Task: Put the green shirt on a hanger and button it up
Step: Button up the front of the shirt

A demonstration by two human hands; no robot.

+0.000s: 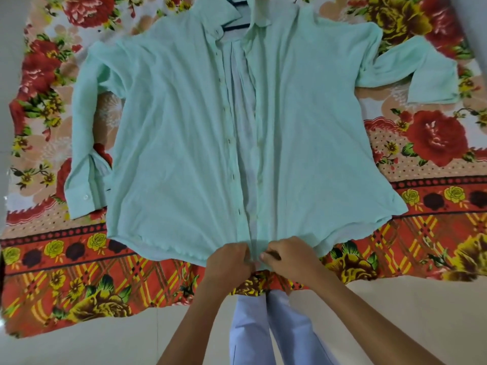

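The pale green shirt (171, 133) lies face up, spread flat on a flowered cloth, collar far from me and hem near me. Its front is open along the middle, with a row of buttons down one placket. A dark hanger (237, 25) shows inside the collar, mostly hidden by fabric. My left hand (229, 262) pinches the left front edge at the hem. My right hand (287, 256) pinches the right front edge beside it. Both hands meet at the bottom of the placket.
The red and yellow flowered cloth (79, 280) covers the pale floor (105, 346) under the shirt. One sleeve lies along the left side, the other is folded out at the upper right. My legs in light trousers (263, 330) stand at the cloth's near edge.
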